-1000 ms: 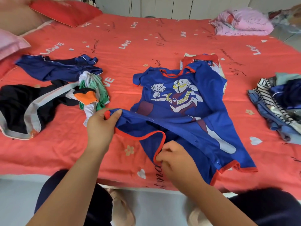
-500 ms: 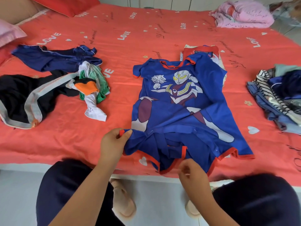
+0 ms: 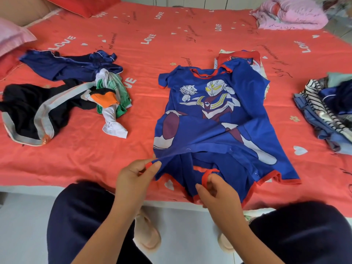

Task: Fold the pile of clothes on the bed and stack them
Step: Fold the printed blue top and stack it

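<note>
1. romper: blue, with red trim at the neck, sleeves and leg openings; printed hero figure on the front, facing up. lies at the middle of the bed, neck away from the person, lower end at the near edge. the collar end overlaps a folded red-and-white piece beneath it. the lower front flap is raised off the sheet, with snaps showing along its edge.

2. left hand: thumb and fingers pinched together on the red-trimmed left corner of the lower flap; the flap's edge runs taut from it.

3. right hand: fingers curled, pinching the red trim of the lower middle opening, just at the bed's near edge.

4. unfolded heap, left of the romper and apart from it: navy garment with white piping, farthest; black garment with grey bands, nearer; green, white and orange piece crumpled on the romper's side of both.

5. right heap: striped, blue and navy clothes at the bed's right side, well apart from the romper; cannot tell how neatly folded.

6. pink blanket: bundled at the far right corner.

7. red pillow and pink pillow: far left.

8. slipper: pale, on the floor below the bed edge, between dark-clad knees.
</note>
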### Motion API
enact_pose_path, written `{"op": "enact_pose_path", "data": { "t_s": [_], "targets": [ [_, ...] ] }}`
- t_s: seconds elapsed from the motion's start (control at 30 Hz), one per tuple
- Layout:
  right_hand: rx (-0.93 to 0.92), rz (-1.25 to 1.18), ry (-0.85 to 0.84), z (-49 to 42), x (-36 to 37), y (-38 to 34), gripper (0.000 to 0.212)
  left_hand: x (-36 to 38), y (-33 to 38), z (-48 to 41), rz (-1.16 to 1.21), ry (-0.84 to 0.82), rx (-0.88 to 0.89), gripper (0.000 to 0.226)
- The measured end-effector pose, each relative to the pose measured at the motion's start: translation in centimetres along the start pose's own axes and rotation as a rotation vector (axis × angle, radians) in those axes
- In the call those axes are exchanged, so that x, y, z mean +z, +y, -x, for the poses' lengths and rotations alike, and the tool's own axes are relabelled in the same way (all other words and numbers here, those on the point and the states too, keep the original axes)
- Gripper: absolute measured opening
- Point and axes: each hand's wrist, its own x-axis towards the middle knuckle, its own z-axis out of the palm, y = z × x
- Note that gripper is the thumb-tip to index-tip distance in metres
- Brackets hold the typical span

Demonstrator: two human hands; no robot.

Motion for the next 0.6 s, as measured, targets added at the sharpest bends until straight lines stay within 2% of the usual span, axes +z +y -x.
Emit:
{"op": "enact_pose_path", "data": {
  "t_s": [0.07,0.17,0.2,0.23,0.3,0.4,0.47,0.6],
  "targets": [
    [0.074,-0.021,-0.015,0.3,0.3,0.4,0.031,0.8,-0.6,1.4,-0.082,-0.081,0.057,0.033],
    [-0.046,0.041,0.002,1.0,1.0,0.4,0.022,2.1,-1.6,2.8,-0.161,-0.123,0.127,0.047],
    [-0.113,0.068,-0.011,1.3,1.2,0.3,0.015,2.4,-1.7,3.0,-0.181,-0.116,0.139,0.045],
    [-0.171,0.138,-0.023,1.5,1.4,0.1,0.023,2.6,-1.7,3.1,-0.190,-0.098,0.130,0.042],
    [-0.326,0.416,0.019,1.6,1.4,0.0,0.054,2.6,-1.6,2.9,-0.164,-0.033,0.072,0.031],
    [-0.513,0.738,0.032,1.8,1.4,0.3,0.055,1.4,-1.9,1.4,-0.124,0.103,0.013,0.017],
    [-0.531,0.759,0.034,1.5,1.7,1.1,0.055,0.8,-2.5,0.6,-0.137,0.096,-0.025,0.015],
    [-0.441,0.806,-0.029,1.0,1.7,2.5,0.059,1.2,-3.8,1.1,-0.171,0.062,-0.119,0.015]
  ]
}}
